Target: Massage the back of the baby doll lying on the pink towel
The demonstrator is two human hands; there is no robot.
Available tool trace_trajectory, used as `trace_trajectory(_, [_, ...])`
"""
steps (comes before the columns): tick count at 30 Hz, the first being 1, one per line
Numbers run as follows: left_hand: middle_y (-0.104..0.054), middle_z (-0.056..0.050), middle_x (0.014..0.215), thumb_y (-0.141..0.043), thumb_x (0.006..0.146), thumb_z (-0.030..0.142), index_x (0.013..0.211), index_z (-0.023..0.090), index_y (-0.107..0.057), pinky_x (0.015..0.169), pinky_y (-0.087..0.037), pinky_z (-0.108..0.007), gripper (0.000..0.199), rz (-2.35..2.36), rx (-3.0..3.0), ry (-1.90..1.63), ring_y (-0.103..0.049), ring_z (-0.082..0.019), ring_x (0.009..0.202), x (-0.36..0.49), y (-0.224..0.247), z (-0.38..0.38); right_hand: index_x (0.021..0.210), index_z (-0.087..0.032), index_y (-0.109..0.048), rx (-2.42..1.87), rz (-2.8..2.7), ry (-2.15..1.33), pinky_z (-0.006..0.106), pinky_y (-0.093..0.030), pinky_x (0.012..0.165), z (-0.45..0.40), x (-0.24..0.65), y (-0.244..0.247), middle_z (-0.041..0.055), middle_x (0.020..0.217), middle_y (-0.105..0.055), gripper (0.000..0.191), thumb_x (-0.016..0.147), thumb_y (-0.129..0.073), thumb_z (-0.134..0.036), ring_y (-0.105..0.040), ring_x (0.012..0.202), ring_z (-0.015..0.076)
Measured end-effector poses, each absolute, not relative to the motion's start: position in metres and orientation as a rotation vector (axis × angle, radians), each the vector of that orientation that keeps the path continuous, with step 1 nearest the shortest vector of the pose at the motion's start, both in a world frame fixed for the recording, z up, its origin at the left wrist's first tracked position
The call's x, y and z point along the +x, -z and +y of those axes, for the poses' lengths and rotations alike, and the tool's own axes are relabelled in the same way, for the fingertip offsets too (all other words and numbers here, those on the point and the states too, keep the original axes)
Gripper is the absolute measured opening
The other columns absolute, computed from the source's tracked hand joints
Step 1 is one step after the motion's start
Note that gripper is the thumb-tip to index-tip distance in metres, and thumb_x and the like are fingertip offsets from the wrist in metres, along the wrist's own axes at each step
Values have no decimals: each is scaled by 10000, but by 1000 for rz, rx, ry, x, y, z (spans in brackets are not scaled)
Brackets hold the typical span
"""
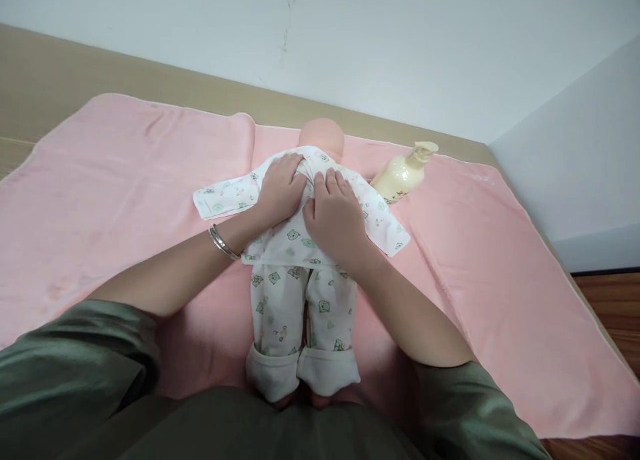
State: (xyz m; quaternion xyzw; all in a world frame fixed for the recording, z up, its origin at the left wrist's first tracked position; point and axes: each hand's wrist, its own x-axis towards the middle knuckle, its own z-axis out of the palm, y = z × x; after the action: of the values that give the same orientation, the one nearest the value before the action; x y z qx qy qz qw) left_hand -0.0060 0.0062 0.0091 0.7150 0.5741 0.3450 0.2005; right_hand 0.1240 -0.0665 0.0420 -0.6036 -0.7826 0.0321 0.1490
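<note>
A baby doll (323, 135) lies on a pink blanket, its head at the far end and its feet toward me. It wears a white top (295, 237) with small green animal prints and matching trousers (280, 307) with turned-up white cuffs. My left hand (283, 190) rests on the upper front of the top, just below the collar. Beside it my right hand (337, 213) lies on the cloth with its fingers stretched out. The cloth is creased between the two hands. Both sleeves of the top spread out sideways.
A cream pump bottle (403, 177) leans or lies on the blanket right of the doll, close to the right sleeve. The pink blanket (165, 160) covers a beige surface (150, 80) that meets a white wall (350, 47). Brown wood flooring (607, 307) shows at the right.
</note>
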Motion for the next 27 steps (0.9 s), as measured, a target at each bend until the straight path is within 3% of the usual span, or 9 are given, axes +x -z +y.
trace_trajectory(4, [-495, -202, 1599, -355, 924, 261, 1491, 22, -514, 1344, -264, -534, 636, 1615, 2122, -935, -399, -337, 1547, 2, -8, -19, 1602, -4, -369, -1755, -2175, -349, 533, -255, 1351, -34, 144, -44, 191, 1700, -322, 659, 986, -338, -237, -260, 1620, 326])
trace_trajectory(8, [-395, -177, 1673, -396, 899, 244, 1542, 22, -459, 1355, -212, -551, 683, 1570, 2226, -898, -301, -348, 1600, 11, -13, -40, 1602, 55, -322, -1784, -2101, -361, 492, -205, 1369, -13, 156, -41, 208, 1695, -325, 688, 982, -304, -242, -269, 1615, 322])
trace_trajectory(17, [-542, -150, 1577, -311, 898, 198, 1461, 26, -572, 1344, -295, -446, 645, 1621, 2008, -889, -462, -273, 1513, -6, -17, 3, 1606, 46, -323, -1819, -2200, -123, 512, -238, 1355, -67, 122, -45, 246, 1697, -294, 676, 992, -367, -232, -254, 1621, 339])
trace_trajectory(21, [-493, -180, 1609, -324, 923, 219, 1486, 18, -535, 1348, -269, -500, 634, 1645, 2087, -897, -407, -313, 1549, -1, -15, -15, 1606, 22, -338, -1816, -2180, -261, 518, -230, 1357, -54, 129, -49, 213, 1703, -303, 673, 972, -358, -200, -250, 1624, 318])
trace_trajectory(27, [-389, -183, 1675, -374, 939, 221, 1523, 48, -487, 1362, -197, -540, 619, 1554, 2219, -895, -305, -315, 1608, 12, -16, -45, 1618, -19, -305, -1773, -2117, -517, 607, -170, 1348, -18, 150, -48, 181, 1740, -214, 709, 927, -315, -177, -107, 1656, 331])
